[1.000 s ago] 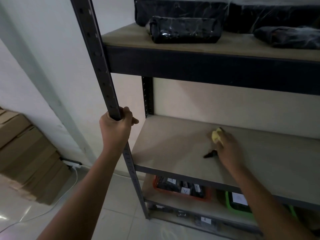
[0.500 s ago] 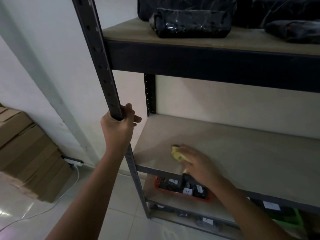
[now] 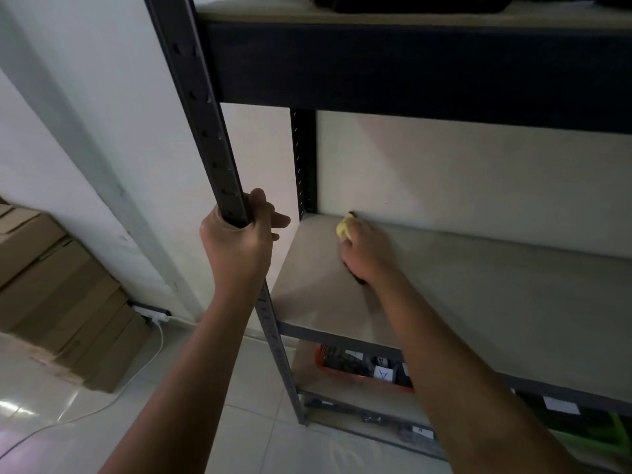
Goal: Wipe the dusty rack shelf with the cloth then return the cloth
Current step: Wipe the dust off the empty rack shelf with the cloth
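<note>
Right now the cloth [image 3: 343, 228], a small yellow wad, sits at the back-left corner of the rack shelf [image 3: 478, 302], pressed to the board just beside the wall and near the rear upright. Only a bit of it shows; most is bunched under the right hand [image 3: 367, 254], whose fingers are curled down over it, clamped on the wad. Judging by how it crumples, it's soft, light and limp w/ no stiffness, so prob. best held as a ball in the palm w/ pressure from above rather than by an edge, which would let it flop or drag. Something dark pokes out under the heel of that hand; can't tell what. Left hand [image 3: 239, 241] grips the front post [image 3: 205, 124] of the rack, fingers wrapped round the metal, thumb side free, bracing. Shelf board is pale, matte, w/ dark metal rim. Below: orange bin [image 3: 359, 371] w/ labelled items, a green one further right. Cardboard boxes [image 3: 58, 285] stacked on the tiled floor at left, white cable beside them.
</note>
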